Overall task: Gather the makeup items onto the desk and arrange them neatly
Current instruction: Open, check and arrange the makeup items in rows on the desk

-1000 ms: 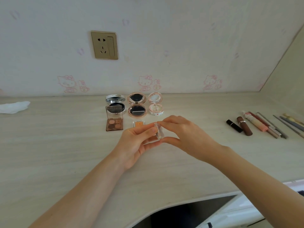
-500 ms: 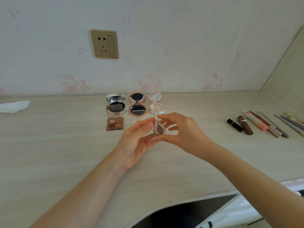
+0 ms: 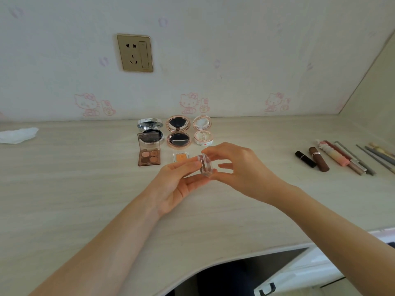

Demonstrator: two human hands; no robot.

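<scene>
Hands meet over the middle of the pale wood-grain desk (image 3: 64, 199), and I see both pinching 1 small clear plastic eyeshadow case with a brown pan (image 3: 205, 166), held on edge above the surface. My left hand (image 3: 178, 184) lies palm up, thumb and fingertips curled onto the case's lower left side; my right hand (image 3: 241, 167) arches over it, thumb below and forefinger on top, the other fingers loosely spread.

Just behind the case, flat on the desk, lies a small square orange eyeshadow pan in a clear case (image 3: 180, 157). Left of that sits an open brown 4-shade eyeshadow palette (image 3: 149, 155). Behind these stand 3 open round compacts in a row near the wall: a silver compact (image 3: 150, 131), a rose-gold compact with a dark mirror (image 3: 178, 134), and a white-and-pink compact (image 3: 203, 133).

Well to the right I see a black lipstick tube (image 3: 305, 159), a brown lipstick tube (image 3: 319, 159), a pink-and-cream tube (image 3: 333, 155) and several thin grey pencils (image 3: 363, 163) lying side by side. Far left lies a crumpled white tissue (image 3: 18, 135).
</scene>
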